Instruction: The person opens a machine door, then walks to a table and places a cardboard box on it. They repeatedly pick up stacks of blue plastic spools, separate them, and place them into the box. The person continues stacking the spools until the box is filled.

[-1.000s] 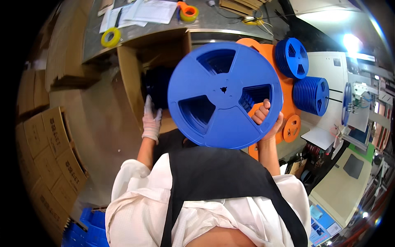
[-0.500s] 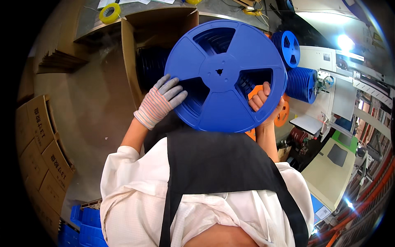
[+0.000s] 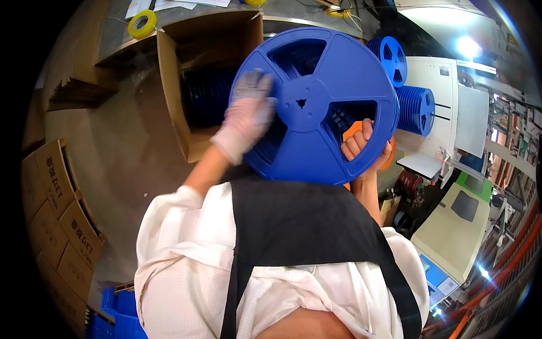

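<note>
A large blue plastic reel [image 3: 353, 73] with a small centre hole and wide cut-out windows faces up in front of my chest. My right hand [image 3: 361, 148], bare, grips its right rim, with fingers curled through the window there. Over the reel's left side lies my left hand [image 3: 247, 118] in a striped pale glove. Motion blurs it, but its fingers look stretched out flat along the reel's face. Behind and left of the reel stands an open cardboard box [image 3: 171, 93] with a row of dark blue reels [image 3: 206, 96] inside.
Stacked blue reels [image 3: 415, 110] stand at the far right beside a white machine. Orange reel parts [image 3: 353, 131] show below the held reel. A yellow tape roll [image 3: 141, 24] sits on the grey table. Cartons [image 3: 51, 195] and blue bins [image 3: 121, 311] are at the left.
My left hand has moved up and inward from the reel's left edge onto its face. My right hand keeps its grip, and the reel has barely shifted.
</note>
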{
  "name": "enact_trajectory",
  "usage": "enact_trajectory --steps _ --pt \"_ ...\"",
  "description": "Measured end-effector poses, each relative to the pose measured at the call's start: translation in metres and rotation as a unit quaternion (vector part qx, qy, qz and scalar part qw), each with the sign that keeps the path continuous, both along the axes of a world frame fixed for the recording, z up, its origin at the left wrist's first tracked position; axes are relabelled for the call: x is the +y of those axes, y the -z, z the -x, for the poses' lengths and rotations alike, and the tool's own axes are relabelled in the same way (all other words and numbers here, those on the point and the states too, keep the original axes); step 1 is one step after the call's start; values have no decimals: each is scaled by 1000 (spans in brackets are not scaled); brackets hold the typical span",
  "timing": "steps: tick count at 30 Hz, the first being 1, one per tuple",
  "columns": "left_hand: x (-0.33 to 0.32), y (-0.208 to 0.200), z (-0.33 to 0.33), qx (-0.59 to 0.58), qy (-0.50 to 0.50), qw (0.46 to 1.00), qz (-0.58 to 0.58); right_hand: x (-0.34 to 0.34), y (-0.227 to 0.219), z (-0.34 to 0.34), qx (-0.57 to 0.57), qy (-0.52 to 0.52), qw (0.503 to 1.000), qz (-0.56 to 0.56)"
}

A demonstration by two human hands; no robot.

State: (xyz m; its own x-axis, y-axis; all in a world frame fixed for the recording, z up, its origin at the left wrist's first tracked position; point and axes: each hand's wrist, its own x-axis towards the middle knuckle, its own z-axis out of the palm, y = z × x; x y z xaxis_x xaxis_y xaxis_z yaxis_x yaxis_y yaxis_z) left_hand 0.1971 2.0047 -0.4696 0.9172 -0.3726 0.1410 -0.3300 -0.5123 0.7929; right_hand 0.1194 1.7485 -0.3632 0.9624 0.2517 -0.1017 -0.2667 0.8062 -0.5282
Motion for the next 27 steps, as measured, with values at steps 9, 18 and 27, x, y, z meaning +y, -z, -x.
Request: enact_trajectory --steps 9,18,27 --pt "-24 36 10 -14 -5 996 -86 -24 8 23 36 37 999 0" --pt "35 -13 39 -90 311 942 -88 -27 9 21 73 96 992 45" --pt "31 14 63 -74 276 954 -95 -33 11 14 119 95 987 52"
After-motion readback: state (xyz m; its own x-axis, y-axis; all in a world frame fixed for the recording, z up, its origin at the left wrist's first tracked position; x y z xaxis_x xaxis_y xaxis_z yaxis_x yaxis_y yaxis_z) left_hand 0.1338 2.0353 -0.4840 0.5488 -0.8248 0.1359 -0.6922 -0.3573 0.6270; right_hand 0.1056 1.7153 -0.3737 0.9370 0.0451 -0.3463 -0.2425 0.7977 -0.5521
